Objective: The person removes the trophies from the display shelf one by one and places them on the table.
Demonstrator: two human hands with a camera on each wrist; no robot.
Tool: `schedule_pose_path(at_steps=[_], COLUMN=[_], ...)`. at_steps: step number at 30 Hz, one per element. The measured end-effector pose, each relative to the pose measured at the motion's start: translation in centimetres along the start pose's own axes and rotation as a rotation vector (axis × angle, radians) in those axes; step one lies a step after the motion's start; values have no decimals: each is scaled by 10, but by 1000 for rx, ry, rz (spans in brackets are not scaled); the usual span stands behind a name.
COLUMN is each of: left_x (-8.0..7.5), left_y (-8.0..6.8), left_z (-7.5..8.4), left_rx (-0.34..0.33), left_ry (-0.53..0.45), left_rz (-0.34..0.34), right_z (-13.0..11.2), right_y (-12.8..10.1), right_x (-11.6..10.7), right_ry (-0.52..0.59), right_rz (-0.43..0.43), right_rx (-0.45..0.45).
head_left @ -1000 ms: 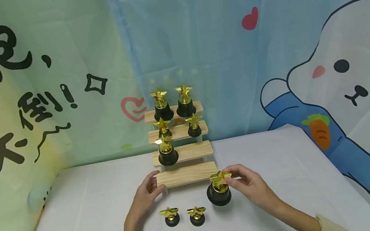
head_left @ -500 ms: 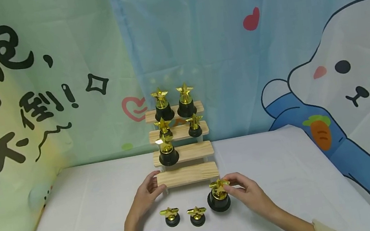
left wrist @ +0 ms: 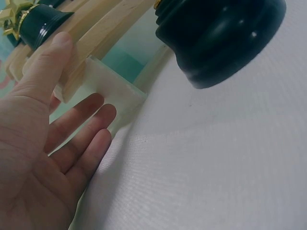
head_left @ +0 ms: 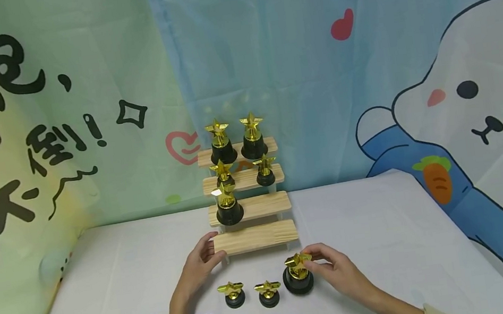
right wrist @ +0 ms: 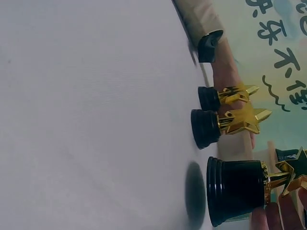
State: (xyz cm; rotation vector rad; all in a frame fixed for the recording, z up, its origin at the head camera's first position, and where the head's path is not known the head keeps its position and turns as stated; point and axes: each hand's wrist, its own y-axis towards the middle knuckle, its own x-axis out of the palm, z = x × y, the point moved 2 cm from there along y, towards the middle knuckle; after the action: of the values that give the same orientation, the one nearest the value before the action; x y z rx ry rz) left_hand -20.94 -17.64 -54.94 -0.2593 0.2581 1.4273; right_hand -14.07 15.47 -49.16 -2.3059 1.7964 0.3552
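Observation:
My right hand (head_left: 316, 261) pinches the gold star of a large black-based trophy (head_left: 298, 275), which is upright at the white table (head_left: 105, 285), just in front of the stand's right end. In the right wrist view the large trophy (right wrist: 236, 189) has a dark shadow under its base, and my fingertips (right wrist: 283, 215) are at its star. My left hand (head_left: 198, 267) rests with its thumb on the left end of the wooden stepped stand (head_left: 255, 237). The left wrist view shows the fingers (left wrist: 81, 129) straight beside the stand (left wrist: 110, 28). Two small star trophies (head_left: 234, 294) (head_left: 268, 293) stand between my hands.
The stand's upper steps carry several star trophies: two on top (head_left: 221, 142) (head_left: 252, 136), two below (head_left: 223, 174) (head_left: 265, 171), one on the third step (head_left: 228, 206). The lowest step is bare. A printed cloth backdrop (head_left: 319, 88) hangs behind the table.
My right hand has brought the large trophy down and towards me, slightly left, away from the lowest step. The left hand and the small trophies have stayed put.

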Motion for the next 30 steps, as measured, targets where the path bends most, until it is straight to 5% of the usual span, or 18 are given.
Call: schedule_pose_path(at_steps=[12,21,30], left_x=[2,-1,1], left_y=[0,-11,0], left_z=[2,30,0], left_rx=[-19,-13,-3], left_ry=[9,-1,-3], left_rz=[14,-18,13], right_z=[6,12,14], right_y=[-2,-3,-5], right_x=[1,3,3], right_ry=[-1,4,-3], right_rz=[0,-14,-11], right_rx=[23,-25,-37])
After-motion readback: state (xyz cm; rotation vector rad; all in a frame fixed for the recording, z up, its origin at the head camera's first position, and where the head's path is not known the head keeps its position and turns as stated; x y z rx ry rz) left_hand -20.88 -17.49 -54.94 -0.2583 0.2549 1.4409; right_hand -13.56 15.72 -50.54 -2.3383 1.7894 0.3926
